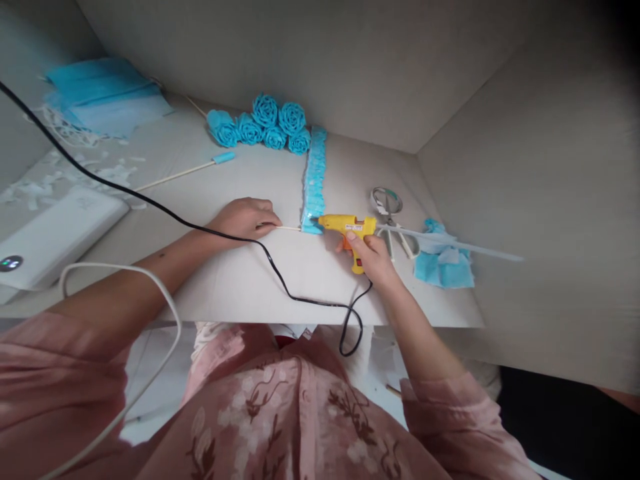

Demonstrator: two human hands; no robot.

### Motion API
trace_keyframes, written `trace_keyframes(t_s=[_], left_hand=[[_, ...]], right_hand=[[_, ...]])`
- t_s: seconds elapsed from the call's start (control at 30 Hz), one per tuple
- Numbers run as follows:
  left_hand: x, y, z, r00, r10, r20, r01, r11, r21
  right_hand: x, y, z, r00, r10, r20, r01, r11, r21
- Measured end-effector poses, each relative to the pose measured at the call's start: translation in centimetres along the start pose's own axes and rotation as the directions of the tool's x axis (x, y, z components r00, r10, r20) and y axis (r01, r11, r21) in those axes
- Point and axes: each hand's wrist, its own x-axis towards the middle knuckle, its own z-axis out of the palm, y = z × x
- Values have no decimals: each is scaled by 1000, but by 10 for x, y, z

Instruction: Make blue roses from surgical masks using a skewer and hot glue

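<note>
My right hand grips a yellow hot glue gun, its nozzle pointing left at the near end of a long blue folded strip lying on the table. My left hand rests on the table and pinches a thin wooden stick whose tip meets the strip's near end by the nozzle. A clear glue stick juts out from the back of the gun to the right. The gun's black cord runs across my left forearm and off the table's front edge.
Several blue paper roses sit at the back. Another stick with a blue tip, scissors, blue scraps, a stack of blue sheets, a white power bank and a white cable lie around.
</note>
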Motion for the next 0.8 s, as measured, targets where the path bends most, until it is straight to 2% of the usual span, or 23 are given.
trace_keyframes(t_s=[0.4,0.8], left_hand=[[-1,-4,2,1000,2,-1,-2,1000,-4],[-1,-3,2,1000,-4,-11,4,999,-35]], right_hand=[[0,4,-1,1000,4,-27,-6,998,-69],[-3,2,-6,999,26,-34,-27,999,-26]])
